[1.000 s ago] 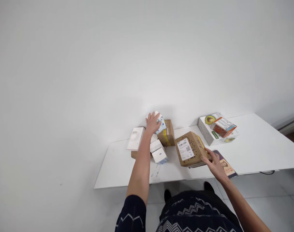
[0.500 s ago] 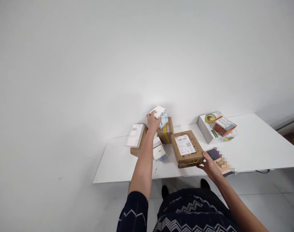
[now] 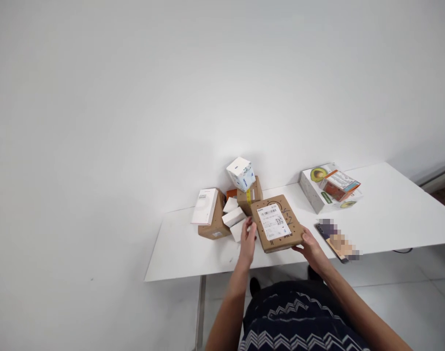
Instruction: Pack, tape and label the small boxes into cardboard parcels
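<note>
A brown cardboard box [image 3: 294, 228] with a white shipping label is tilted above the front of the table. My right hand [image 3: 310, 247] grips its right edge, thumb on top and fingers beneath. Close beside the box's left edge is my left hand [image 3: 247, 239], fingers bent but apart, with nothing seen in it; whether it touches the box I cannot tell. Behind it, small white boxes [image 3: 234, 216] lean together. A white-and-blue patterned box [image 3: 241, 174] rests on a taped cardboard box [image 3: 257, 190] against the wall.
On the left, a flat white box [image 3: 204, 206] lies on another cardboard box [image 3: 217, 222]. An avocado-print box [image 3: 312, 192] carries an orange-and-white box [image 3: 339, 185] at the right. A phone-like item [image 3: 334, 242], partly blurred, lies near the front edge of the white table [image 3: 397, 209].
My left hand has let go of the white-and-blue box on the taped carton and come back toward the labelled box. My right hand has shifted that box slightly left.
</note>
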Demonstrator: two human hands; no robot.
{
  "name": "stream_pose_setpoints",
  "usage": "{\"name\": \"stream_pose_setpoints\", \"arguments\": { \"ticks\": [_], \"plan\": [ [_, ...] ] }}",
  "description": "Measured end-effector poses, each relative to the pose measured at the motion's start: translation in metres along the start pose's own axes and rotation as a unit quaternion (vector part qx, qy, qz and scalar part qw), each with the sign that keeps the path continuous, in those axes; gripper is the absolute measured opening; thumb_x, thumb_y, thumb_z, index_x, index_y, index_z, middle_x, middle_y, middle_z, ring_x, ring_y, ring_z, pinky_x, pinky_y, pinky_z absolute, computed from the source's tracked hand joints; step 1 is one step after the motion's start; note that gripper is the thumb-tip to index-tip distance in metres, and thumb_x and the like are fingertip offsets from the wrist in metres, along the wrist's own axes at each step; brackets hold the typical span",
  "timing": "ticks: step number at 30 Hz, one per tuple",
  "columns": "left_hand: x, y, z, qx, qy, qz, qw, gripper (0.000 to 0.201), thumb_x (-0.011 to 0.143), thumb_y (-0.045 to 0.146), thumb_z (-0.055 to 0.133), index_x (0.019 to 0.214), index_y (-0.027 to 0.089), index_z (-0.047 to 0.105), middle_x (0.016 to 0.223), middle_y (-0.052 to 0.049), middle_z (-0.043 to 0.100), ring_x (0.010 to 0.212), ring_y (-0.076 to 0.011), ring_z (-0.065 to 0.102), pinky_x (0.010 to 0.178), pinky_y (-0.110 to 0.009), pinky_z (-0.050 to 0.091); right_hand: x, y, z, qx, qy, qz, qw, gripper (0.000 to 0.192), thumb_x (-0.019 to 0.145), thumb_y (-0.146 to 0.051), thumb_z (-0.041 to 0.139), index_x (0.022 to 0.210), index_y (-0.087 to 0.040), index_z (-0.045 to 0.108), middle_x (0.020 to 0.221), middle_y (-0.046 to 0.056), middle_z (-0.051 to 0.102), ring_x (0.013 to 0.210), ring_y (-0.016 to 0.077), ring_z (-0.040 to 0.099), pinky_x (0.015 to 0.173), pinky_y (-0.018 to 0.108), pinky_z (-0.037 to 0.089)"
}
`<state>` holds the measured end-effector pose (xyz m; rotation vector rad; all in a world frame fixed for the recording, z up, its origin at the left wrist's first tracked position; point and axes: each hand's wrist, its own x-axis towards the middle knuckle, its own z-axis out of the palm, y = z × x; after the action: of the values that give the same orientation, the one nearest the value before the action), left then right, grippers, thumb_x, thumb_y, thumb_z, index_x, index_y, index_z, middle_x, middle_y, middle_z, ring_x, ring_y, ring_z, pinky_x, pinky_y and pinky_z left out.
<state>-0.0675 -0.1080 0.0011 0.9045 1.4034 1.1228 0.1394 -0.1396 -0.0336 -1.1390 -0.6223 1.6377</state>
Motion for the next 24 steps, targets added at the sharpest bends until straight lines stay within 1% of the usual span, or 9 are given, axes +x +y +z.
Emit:
{"name": "stream_pose_setpoints", "arguments": {
  "ticks": [2,5,9,11,13,15,18,21,24],
  "plan": [
    [-0.016,-0.02,-0.002,-0.07,-0.044,-0.104,0.991,0.057,0.079,0.066,0.047,0.128,0.036,0.045,0.131,-0.005,0.053,0.11,-0.0257,0.055,0.081,-0.038,0.048,0.001,0.005,-0.002,-0.023,0.0,0.0,1.0,0.058,0.073,-0.059,0.056,0.123,-0.031,0.047,0.14,0.007,0.045,0.121,0.0297,0.045,0.087,0.042,0.046],
    [-0.029,-0.041,-0.008,-0.106,-0.077,-0.168,0.977,0.062,0.079,0.066,0.046,0.134,0.038,0.039,0.132,-0.005,0.053,0.111,-0.0278,0.056,0.082,-0.042,0.047,0.002,0.014,-0.014,-0.079,-0.009,0.036,0.996,0.057,0.073,-0.057,0.055,0.124,-0.033,0.049,0.14,0.006,0.046,0.123,0.0304,0.044,0.09,0.045,0.042],
    [-0.031,-0.064,-0.018,-0.116,-0.091,-0.141,0.979,0.057,0.079,0.048,0.056,0.133,0.034,0.043,0.141,-0.005,0.045,0.126,-0.0287,0.045,0.093,-0.044,0.042,0.001,0.023,-0.035,-0.12,-0.063,0.08,0.988,0.056,0.073,-0.044,0.057,0.127,-0.031,0.051,0.136,0.005,0.052,0.124,0.0308,0.045,0.095,0.048,0.039],
    [-0.028,-0.073,-0.021,-0.124,-0.111,-0.09,0.982,0.059,0.074,0.034,0.061,0.131,0.032,0.047,0.143,-0.004,0.043,0.13,-0.028,0.039,0.099,-0.043,0.039,0.004,0.026,-0.043,-0.122,-0.088,0.059,0.987,0.059,0.07,-0.033,0.057,0.129,-0.03,0.05,0.135,0.005,0.053,0.126,0.0293,0.044,0.098,0.045,0.039],
    [-0.024,-0.081,-0.021,-0.129,-0.126,-0.033,0.983,0.065,0.066,0.021,0.061,0.13,0.03,0.049,0.142,-0.003,0.044,0.131,-0.0272,0.037,0.102,-0.041,0.036,0.011,0.032,-0.049,-0.156,-0.077,0.032,0.984,0.063,0.066,-0.025,0.056,0.129,-0.03,0.05,0.137,0.003,0.051,0.129,0.0274,0.04,0.099,0.042,0.039],
    [-0.019,-0.088,-0.019,-0.124,-0.112,-0.004,0.986,0.069,0.061,0.015,0.058,0.129,0.029,0.05,0.141,-0.002,0.046,0.132,-0.0269,0.036,0.103,-0.04,0.036,0.022,0.039,-0.052,-0.223,-0.037,0.013,0.974,0.066,0.061,-0.021,0.054,0.127,-0.03,0.052,0.14,0.003,0.046,0.129,0.0272,0.04,0.099,0.04,0.04],
    [-0.012,-0.097,-0.015,-0.111,-0.067,-0.025,0.991,0.066,0.059,0.015,0.055,0.125,0.026,0.055,0.138,-0.003,0.049,0.132,-0.027,0.035,0.103,-0.038,0.036,0.04,0.052,-0.049,-0.302,0.021,0.008,0.953,0.066,0.057,-0.021,0.051,0.123,-0.027,0.057,0.138,0.005,0.047,0.114,0.0277,0.053,0.092,0.04,0.046],
    [-0.009,-0.103,-0.013,-0.104,-0.035,-0.083,0.99,0.06,0.06,0.02,0.055,0.12,0.024,0.059,0.135,-0.004,0.051,0.129,-0.0271,0.039,0.101,-0.039,0.035,0.05,0.06,-0.041,-0.299,0.04,0.037,0.953,0.068,0.059,-0.022,0.048,0.126,-0.026,0.055,0.13,0.007,0.054,0.1,0.0255,0.059,0.084,0.04,0.049],
    [-0.009,-0.105,-0.013,-0.11,-0.009,-0.139,0.984,0.054,0.065,0.026,0.053,0.118,0.027,0.058,0.134,-0.004,0.052,0.125,-0.0252,0.043,0.099,-0.04,0.035,0.05,0.062,-0.035,-0.259,0.029,0.075,0.963,0.069,0.06,-0.023,0.047,0.128,-0.027,0.053,0.124,0.004,0.059,0.097,0.0241,0.059,0.08,0.038,0.049]
  ]
}}
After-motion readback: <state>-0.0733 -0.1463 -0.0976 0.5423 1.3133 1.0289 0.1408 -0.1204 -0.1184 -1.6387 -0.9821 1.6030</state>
